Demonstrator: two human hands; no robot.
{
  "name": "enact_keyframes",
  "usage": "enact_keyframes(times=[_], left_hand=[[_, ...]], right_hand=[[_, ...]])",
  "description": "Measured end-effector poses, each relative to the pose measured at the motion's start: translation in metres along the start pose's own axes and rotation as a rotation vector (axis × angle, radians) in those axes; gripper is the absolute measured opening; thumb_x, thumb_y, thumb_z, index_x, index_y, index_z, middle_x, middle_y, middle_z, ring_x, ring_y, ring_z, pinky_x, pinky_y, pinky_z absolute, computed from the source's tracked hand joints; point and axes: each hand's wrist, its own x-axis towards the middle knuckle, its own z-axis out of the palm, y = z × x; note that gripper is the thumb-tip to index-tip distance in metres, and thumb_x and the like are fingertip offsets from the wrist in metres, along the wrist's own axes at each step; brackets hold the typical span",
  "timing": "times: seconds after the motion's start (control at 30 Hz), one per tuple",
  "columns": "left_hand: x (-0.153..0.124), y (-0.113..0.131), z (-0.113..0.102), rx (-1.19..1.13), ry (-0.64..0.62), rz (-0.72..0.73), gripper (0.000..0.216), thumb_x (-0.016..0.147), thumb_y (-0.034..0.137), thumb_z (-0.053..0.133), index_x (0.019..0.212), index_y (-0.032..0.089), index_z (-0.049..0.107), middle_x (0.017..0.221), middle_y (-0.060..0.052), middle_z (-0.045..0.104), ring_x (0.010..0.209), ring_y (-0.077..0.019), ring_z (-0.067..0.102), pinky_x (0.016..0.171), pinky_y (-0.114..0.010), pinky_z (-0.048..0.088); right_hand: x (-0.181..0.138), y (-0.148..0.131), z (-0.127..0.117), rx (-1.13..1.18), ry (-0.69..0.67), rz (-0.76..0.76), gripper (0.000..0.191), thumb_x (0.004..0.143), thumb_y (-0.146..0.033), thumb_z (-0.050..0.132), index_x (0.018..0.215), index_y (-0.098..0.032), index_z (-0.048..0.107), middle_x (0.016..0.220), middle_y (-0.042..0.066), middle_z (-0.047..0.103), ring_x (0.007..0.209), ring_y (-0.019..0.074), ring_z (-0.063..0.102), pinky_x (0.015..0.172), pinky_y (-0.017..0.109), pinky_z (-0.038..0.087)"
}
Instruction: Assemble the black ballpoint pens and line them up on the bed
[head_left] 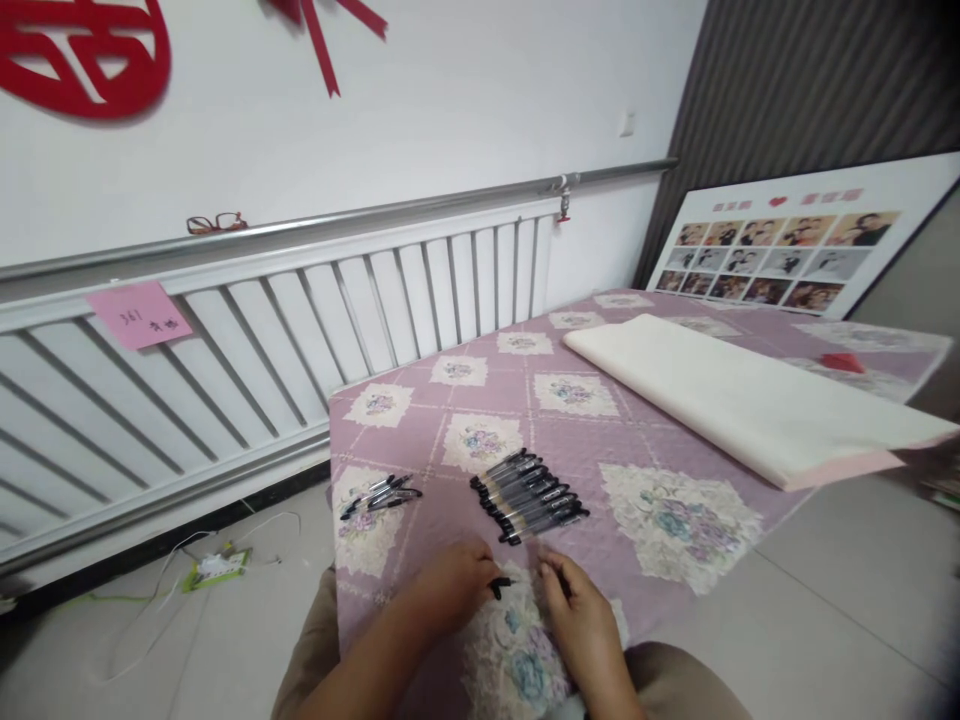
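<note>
Over the bedspread (600, 440), left hand (450, 588) and right hand (583, 622) pinch a pen (501, 583).

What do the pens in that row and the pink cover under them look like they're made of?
Row of pens: seemingly clear plastic barrels with black plastic caps, slightly glossy; the bodies look see-through. Cover: soft matt fabric, probably quilted, with printed flower squares; it drapes over the edge. The left hand grips a similar black-tipped pen.
</note>
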Motion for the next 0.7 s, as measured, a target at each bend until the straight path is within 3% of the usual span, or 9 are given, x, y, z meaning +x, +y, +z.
enact_keyframes(times=[0.13, 0.4, 0.7], left_hand=[[-0.004, -0.005, 0.001, 0.117, -0.026, 0.025, 0.023, 0.081, 0.017, 0.052, 0.099, 0.021, 0.066, 0.101, -0.006, 0.065, 0.089, -0.0221, 0.058, 0.081, -0.030, 0.045], [-0.008, -0.010, -0.001, 0.189, -0.035, -0.048, 0.016, 0.080, 0.020, 0.055, 0.090, 0.019, 0.067, 0.094, -0.006, 0.064, 0.081, -0.0213, 0.059, 0.074, -0.030, 0.045], [-0.029, -0.044, -0.031, 0.263, 0.089, -0.306, 0.026, 0.082, 0.015, 0.048, 0.102, 0.019, 0.063, 0.104, -0.009, 0.060, 0.090, -0.0220, 0.059, 0.081, -0.032, 0.045]], right_hand=[[0.001, -0.001, 0.000, -0.023, 0.003, -0.019, 0.030, 0.080, -0.040, 0.046, 0.088, -0.021, 0.068, 0.092, 0.007, 0.074, 0.086, 0.0231, 0.069, 0.078, 0.034, 0.055], [0.002, 0.002, 0.001, -0.074, -0.024, -0.047, 0.033, 0.080, -0.041, 0.044, 0.090, -0.020, 0.069, 0.094, 0.009, 0.073, 0.087, 0.0240, 0.069, 0.079, 0.034, 0.055], [0.002, 0.007, 0.003, -0.113, -0.046, -0.072, 0.033, 0.082, -0.041, 0.044, 0.091, -0.022, 0.069, 0.093, 0.007, 0.073, 0.086, 0.0230, 0.069, 0.078, 0.032, 0.056]])
